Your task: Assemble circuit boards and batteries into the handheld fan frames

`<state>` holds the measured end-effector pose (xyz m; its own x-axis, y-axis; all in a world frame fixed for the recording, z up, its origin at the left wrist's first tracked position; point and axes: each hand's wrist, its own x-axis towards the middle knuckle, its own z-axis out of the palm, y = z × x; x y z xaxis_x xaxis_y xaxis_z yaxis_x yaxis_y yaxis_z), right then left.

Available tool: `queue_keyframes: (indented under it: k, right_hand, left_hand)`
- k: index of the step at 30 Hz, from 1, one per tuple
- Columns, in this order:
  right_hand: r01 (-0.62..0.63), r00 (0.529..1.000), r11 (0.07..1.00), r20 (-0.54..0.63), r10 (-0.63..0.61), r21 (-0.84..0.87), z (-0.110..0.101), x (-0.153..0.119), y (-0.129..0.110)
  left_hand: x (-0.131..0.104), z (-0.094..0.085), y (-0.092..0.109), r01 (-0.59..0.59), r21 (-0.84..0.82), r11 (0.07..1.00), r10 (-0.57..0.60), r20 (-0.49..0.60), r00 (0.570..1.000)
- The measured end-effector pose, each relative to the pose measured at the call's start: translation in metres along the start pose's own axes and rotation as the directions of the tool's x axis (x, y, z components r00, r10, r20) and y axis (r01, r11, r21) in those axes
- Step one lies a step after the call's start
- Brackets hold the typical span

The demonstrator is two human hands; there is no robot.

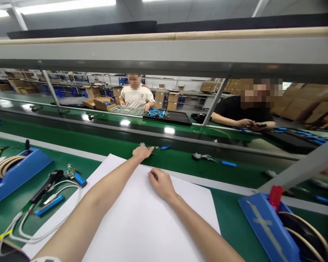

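My left hand (142, 153) reaches across to the dark green belt, its fingers closed at a small wired circuit board (156, 147). A blue cylindrical battery (165, 147) lies at that board's right end, and pale cable shows just past my knuckles. My right hand (161, 183) hovers or rests, I cannot tell which, over the far part of the white sheet (142, 218). Its fingers are loosely curled, with nothing visible in them. Right of both hands, another bundled cable (203, 156) with a blue battery (229, 163) lies on the belt.
On the left lie a black handheld device (47, 185), a white cable (78, 196), blue batteries (49, 205) and a blue holder (19, 174). Another blue holder (268, 225) stands at right. A slanted metal post (297, 163) rises beside it. Two people work beyond the belt.
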<state>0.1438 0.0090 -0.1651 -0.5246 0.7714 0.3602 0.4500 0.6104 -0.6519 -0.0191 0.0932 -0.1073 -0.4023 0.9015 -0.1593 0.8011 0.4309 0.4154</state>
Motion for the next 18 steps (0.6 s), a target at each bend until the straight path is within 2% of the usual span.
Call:
queue_keyframes:
  k: [2, 5, 8, 12, 15, 18]
  right_hand:
    - [-0.046, 0.998, 0.997, -0.034, 0.048, 0.056, 0.0, 0.0, 0.002]
    - [-0.143, 0.984, 0.98, -0.089, 0.156, 0.14, 0.001, 0.001, 0.008]
    - [-0.231, 0.958, 0.952, -0.125, 0.259, 0.2, 0.003, 0.009, 0.016]
    - [-0.308, 0.922, 0.926, -0.172, 0.347, 0.219, -0.003, 0.038, 0.026]
    - [-0.277, 0.916, 0.93, -0.226, 0.331, 0.24, -0.016, 0.072, 0.023]
    - [-0.136, 0.942, 0.945, -0.256, 0.216, 0.298, -0.029, 0.106, 0.007]
  left_hand:
    - [0.009, 0.005, 0.005, 0.022, -0.038, 0.999, -0.022, 0.006, 1.0]
    - [0.013, 0.007, 0.003, -0.003, -0.122, 0.993, -0.003, -0.047, 0.999]
    - [0.012, 0.002, -0.006, -0.151, -0.238, 0.96, 0.117, -0.153, 0.981]
    - [0.009, -0.006, -0.015, -0.381, -0.36, 0.852, 0.275, -0.311, 0.91]
    - [0.0, -0.015, -0.011, -0.486, -0.394, 0.78, 0.326, -0.406, 0.853]
    - [-0.019, -0.031, 0.001, -0.57, -0.411, 0.711, 0.376, -0.463, 0.803]
